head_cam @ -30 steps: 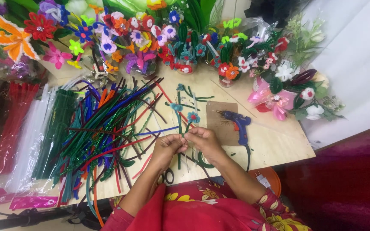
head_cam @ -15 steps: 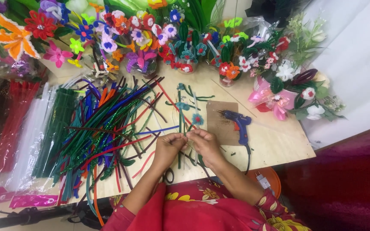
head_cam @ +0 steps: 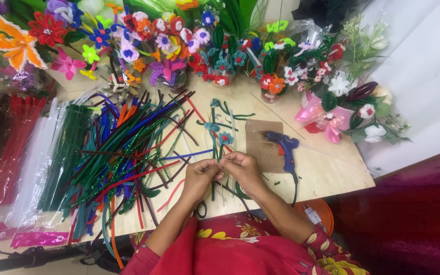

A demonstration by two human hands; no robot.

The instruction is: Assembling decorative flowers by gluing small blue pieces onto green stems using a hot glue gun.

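Observation:
My left hand (head_cam: 201,175) and my right hand (head_cam: 243,169) meet over the wooden table (head_cam: 327,170), both pinching a thin green pipe-cleaner stem (head_cam: 214,153) between their fingertips. The stem runs away from me and carries small teal flowers (head_cam: 224,137) with red centres. More green stems and leaves lie just beyond the hands. A blue glue gun (head_cam: 284,147) rests on a brown cardboard square (head_cam: 262,144) right of my right hand. Black scissors (head_cam: 200,209) lie partly hidden under my left wrist.
A big heap of coloured pipe cleaners (head_cam: 123,147) covers the table's left half, with bagged bundles (head_cam: 21,153) at the far left. Finished pipe-cleaner flowers in pots (head_cam: 179,40) line the back edge, a pink-wrapped bouquet (head_cam: 342,107) stands at right. An orange bucket (head_cam: 322,214) sits below.
Both hands stay together on the green stem; the fingers have shifted slightly along it. Nothing else on the table has moved.

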